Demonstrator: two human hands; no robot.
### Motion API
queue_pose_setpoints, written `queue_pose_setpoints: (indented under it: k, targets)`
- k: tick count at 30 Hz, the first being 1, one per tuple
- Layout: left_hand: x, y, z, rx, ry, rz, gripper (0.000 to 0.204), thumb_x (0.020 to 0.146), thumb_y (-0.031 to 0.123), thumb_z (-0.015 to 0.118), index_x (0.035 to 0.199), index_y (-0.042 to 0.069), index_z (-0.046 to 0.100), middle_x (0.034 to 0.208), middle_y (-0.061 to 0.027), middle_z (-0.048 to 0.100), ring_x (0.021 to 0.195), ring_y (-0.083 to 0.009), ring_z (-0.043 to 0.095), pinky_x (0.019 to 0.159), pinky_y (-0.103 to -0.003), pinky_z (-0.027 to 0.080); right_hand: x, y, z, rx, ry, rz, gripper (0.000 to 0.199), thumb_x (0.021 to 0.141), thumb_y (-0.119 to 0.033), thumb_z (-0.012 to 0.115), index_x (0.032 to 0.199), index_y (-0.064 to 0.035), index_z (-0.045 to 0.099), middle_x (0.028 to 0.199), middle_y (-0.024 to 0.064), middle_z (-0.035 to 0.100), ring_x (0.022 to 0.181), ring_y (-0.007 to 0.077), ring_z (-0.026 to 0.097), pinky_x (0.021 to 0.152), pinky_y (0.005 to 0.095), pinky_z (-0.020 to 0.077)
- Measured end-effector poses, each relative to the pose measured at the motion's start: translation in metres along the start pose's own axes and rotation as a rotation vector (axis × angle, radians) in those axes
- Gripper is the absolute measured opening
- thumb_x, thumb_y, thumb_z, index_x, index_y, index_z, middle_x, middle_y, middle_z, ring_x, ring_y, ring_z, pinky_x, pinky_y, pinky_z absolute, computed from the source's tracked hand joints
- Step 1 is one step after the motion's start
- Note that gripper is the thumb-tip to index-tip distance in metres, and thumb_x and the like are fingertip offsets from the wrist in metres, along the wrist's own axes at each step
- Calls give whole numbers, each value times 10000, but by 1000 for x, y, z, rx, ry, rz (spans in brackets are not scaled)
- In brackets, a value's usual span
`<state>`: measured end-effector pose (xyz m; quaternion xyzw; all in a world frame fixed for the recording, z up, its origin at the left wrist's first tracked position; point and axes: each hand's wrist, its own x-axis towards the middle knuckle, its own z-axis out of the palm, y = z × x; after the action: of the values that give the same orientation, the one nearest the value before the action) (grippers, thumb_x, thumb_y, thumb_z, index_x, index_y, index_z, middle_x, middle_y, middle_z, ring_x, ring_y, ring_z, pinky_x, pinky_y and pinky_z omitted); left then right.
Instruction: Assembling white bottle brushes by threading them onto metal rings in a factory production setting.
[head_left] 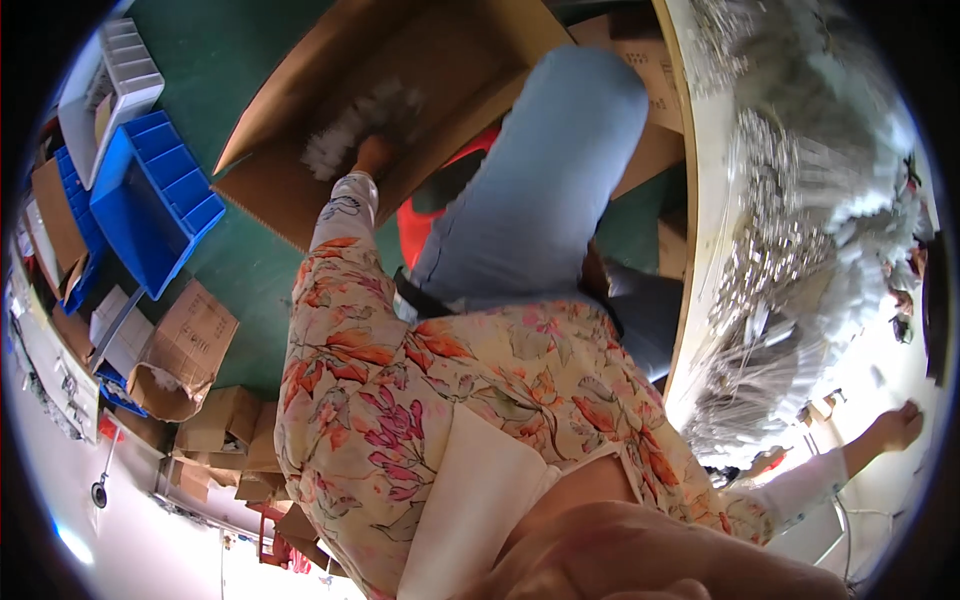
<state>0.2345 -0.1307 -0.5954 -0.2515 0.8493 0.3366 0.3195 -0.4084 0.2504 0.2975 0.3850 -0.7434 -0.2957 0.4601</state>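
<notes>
The left hand (372,155) is seen reaching down into a large open cardboard box (300,190) that lies on the green floor (240,270). The hand is buried among a heap of small white parts (345,130) inside the box, in its far half; the fingers are hidden by the parts, so the state of the grip cannot be told. The left arm is covered by a floral sleeve (340,300) with a white cuff at the wrist. The right hand (900,425) is stretched far out to the right and rests on the pale surface (880,480); it looks loosely closed, but whether anything is held in its grip cannot be told. On that surface, beyond the right hand, a broad mass of silvery and white small pieces (800,200) is piled. Between the box and the surface, a leg in light blue trousers (550,180) is seen, with something red (420,225) just beside it. To the left of the box, blue bins (150,200) and a white bin (120,80) are set on the floor, and smaller cardboard boxes (190,340) are stacked nearer.
</notes>
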Motion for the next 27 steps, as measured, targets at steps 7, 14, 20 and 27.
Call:
queue_pose_setpoints:
  k: [7,14,20,27]
  targets:
    - [87,-63,67,-436,135,-194,292,832,265,499,933,61,681,957,-198,649,909,-354,628,816,-454,490,43,-106,-116,536,-180,657,229,910,-190,504,860,27,560,704,23,475,655,149,443,641,272,405]
    - [150,-94,116,-584,51,-144,297,828,175,488,1067,63,624,1069,-193,610,988,-333,599,812,-450,490,199,-180,-163,690,-308,776,226,908,-207,525,884,16,548,736,16,452,678,134,416,643,252,392]
    - [158,-177,123,-66,304,-221,319,846,305,502,1051,89,619,1069,-175,590,1006,-377,551,779,-484,488,256,-301,-149,737,-374,655,217,910,-201,521,882,13,544,739,15,447,681,133,413,646,253,392]
    - [140,-185,24,-239,124,-343,394,830,351,509,1068,49,593,1102,-169,568,1000,-354,541,743,-464,487,302,-336,-161,706,-401,516,206,912,-194,515,881,9,540,742,14,441,683,133,410,651,254,392]
